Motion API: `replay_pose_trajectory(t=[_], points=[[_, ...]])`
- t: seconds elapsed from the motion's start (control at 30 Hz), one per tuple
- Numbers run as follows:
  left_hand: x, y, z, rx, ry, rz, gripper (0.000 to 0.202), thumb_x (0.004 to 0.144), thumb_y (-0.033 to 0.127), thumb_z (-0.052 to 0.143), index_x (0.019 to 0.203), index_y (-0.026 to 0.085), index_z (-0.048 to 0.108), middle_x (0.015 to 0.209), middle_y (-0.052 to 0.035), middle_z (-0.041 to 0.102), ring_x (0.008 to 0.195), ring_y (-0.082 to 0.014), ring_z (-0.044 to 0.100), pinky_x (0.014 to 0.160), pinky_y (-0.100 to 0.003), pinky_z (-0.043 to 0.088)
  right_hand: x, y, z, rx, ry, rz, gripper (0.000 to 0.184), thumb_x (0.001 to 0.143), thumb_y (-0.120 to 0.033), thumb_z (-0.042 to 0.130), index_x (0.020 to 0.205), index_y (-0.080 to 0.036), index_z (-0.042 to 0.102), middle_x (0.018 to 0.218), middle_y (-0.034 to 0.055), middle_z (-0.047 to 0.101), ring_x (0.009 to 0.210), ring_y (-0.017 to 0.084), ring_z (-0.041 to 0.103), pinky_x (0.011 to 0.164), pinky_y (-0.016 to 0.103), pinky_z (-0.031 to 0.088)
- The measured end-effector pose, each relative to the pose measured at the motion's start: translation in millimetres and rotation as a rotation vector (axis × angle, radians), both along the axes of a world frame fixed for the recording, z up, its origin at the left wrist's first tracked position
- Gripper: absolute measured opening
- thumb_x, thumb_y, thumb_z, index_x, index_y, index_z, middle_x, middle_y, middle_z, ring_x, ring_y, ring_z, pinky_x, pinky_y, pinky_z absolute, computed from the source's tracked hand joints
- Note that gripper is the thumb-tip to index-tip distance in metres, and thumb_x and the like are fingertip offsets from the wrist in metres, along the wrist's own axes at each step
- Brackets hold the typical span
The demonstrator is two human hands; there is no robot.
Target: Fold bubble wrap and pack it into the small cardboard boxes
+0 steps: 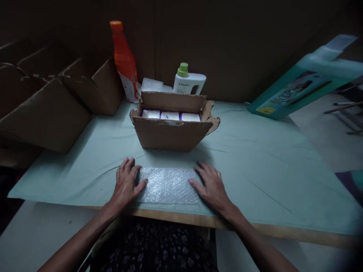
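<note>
A sheet of bubble wrap (168, 185) lies flat on the pale green cloth (255, 162) near the table's front edge. My left hand (125, 182) rests flat at its left edge, fingers spread, thumb touching the wrap. My right hand (210, 183) lies flat at its right edge, fingers stretched out. Just beyond the wrap stands an open cardboard box (172, 130) with three white wrapped packs (171, 115) side by side inside.
Behind the box stand an orange bottle (124, 62), a white bottle with a green cap (188, 80) and more bubble wrap (152, 85). Folded cardboard boxes (53, 109) lean at the left. A teal package (304, 85) lies tilted at the far right.
</note>
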State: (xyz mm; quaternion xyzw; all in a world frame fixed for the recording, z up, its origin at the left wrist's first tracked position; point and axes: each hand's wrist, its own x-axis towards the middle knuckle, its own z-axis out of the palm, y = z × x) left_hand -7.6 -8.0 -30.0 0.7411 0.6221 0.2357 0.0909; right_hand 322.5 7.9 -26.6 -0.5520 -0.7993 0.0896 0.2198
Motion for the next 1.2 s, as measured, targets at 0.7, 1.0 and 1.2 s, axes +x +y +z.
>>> replay_pose_trajectory(t=[0.7,1.0,1.2], points=[[20.5,-11.4,71.9,0.514,-0.193,-0.234,0.038,0.087,0.008,0.057,0.12,0.024,0.067,0.098,-0.0068,0.075,0.09,-0.0203,0.07,0.081,-0.033,0.058,-9.7,-9.8,95.1,0.225,0.252,0.275,0.046,0.088,-0.014,0.063,0.13,-0.032,0.066,0.108,0.0057,0.076,0.093,0.025,0.07,0.082,0.042,0.057],[15.4,131.0,189.4,0.163,0.064,-0.212,0.038,0.092,0.032,0.04,0.077,0.015,0.07,0.069,-0.0054,0.061,0.069,-0.0178,0.054,0.066,-0.029,0.042,-23.9,128.0,201.3,-0.137,0.17,0.202,0.035,0.093,-0.045,0.049,0.09,-0.018,0.072,0.084,0.0056,0.069,0.079,0.021,0.064,0.067,0.031,0.05],[28.0,181.7,204.1,-0.266,0.267,-0.29,0.031,0.078,0.022,0.053,0.047,0.018,0.048,0.046,0.0028,0.039,0.048,-0.0101,0.031,0.053,-0.029,0.023,-39.7,167.0,209.2,-0.594,-0.172,0.225,0.032,0.084,-0.03,0.051,0.057,-0.02,0.037,0.052,-0.0045,0.035,0.047,0.008,0.035,0.046,0.023,0.027]])
